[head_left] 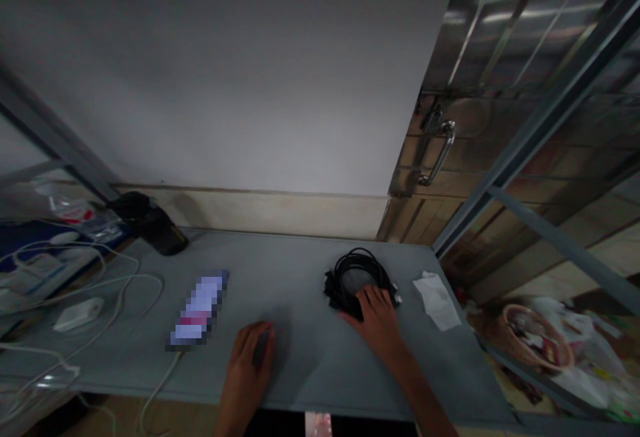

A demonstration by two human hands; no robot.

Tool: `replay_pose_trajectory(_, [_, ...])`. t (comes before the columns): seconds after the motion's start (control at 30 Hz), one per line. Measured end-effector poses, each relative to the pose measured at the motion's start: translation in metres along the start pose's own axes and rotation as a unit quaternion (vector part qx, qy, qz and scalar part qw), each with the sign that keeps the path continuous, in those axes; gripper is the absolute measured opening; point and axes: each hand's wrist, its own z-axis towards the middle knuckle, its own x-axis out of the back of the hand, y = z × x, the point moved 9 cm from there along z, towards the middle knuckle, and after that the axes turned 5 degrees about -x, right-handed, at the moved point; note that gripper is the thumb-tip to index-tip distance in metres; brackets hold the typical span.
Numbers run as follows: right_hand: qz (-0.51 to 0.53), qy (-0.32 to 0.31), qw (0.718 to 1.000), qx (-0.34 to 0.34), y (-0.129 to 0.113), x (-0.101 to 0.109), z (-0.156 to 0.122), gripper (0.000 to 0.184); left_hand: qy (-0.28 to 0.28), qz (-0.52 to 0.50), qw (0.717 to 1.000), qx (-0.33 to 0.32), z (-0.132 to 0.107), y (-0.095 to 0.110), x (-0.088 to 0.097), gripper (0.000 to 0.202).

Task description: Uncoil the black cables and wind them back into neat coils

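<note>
A grey table top [300, 277] lies below me against a pale wall. My right hand [376, 317] rests on a coil of black cable [350, 273] at the right of the table, fingers spread over its near edge. My left hand [247, 363] lies near the front edge with its fingers curled down on the surface; a small dark object shows under the fingertips, too dim to name. A phone [197, 310], lying flat, is to the left of that hand.
A dark bottle [155, 227] lies at the back left. White cables [115, 290] and a white charger [77, 313] sprawl at the left. A crumpled white tissue [437, 300] lies right of the coil. A metal door with handle [437, 153] stands at right.
</note>
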Motion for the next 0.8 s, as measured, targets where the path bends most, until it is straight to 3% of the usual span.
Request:
replay_pose_trajectory(0.2, [0.084,-0.003,0.996,-0.01,0.004,0.018,0.007,0.056,-0.011,-0.007,1.0,-0.011,-0.001,0.002,-0.003,0.032])
replay_pose_trajectory(0.33, [0.154,0.027,0.986,-0.06,0.019,0.04,0.02,0.057,-0.009,-0.003,1.0,-0.023,-0.001,0.005,-0.002,0.031])
replay_pose_trajectory(0.47, [0.232,0.069,0.961,-0.136,0.038,0.075,0.038,0.047,-0.006,-0.006,1.0,-0.025,-0.002,0.004,-0.003,0.033])
replay_pose_trajectory(0.57, [0.287,0.094,0.936,-0.179,0.039,0.114,0.048,0.04,-0.005,-0.012,1.0,-0.013,-0.003,0.001,-0.003,0.035])
replay_pose_trajectory(0.63, [0.36,0.123,0.904,-0.197,0.031,0.146,0.052,0.039,-0.008,-0.022,1.0,-0.001,-0.003,0.0,-0.003,0.036])
replay_pose_trajectory(0.8, [0.579,0.206,0.77,-0.17,-0.009,0.234,0.055,0.039,-0.046,-0.093,0.994,0.04,0.002,0.007,0.0,0.036])
